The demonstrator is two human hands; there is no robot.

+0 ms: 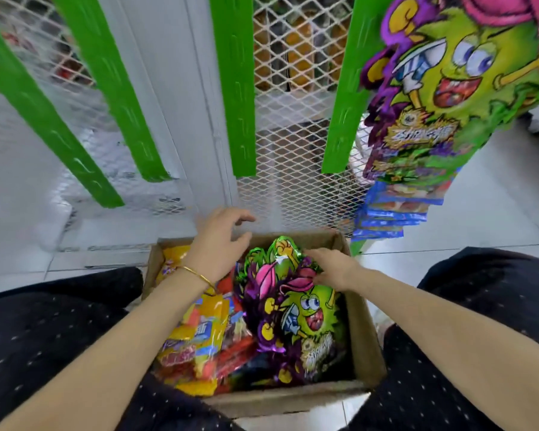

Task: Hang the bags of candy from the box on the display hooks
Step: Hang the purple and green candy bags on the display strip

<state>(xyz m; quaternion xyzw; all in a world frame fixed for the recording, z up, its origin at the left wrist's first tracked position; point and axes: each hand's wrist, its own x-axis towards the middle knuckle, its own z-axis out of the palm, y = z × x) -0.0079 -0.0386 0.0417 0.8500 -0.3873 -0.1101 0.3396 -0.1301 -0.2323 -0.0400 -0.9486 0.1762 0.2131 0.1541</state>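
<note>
Candy bags fill the box. Left hand hovers empty, fingers loosely spread. Right hand touches the top one, grip unclear.

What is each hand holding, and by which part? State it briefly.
Right hand grips the green bag near its top edge, in the box. Left hand holds nothing.

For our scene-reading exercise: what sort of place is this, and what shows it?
Probably a shop, at a display rack: green slotted metal uprights on white wire mesh, glossy green-and-purple cartoon candy bags hanging in rows, and a brown cardboard box of more stock.
</note>
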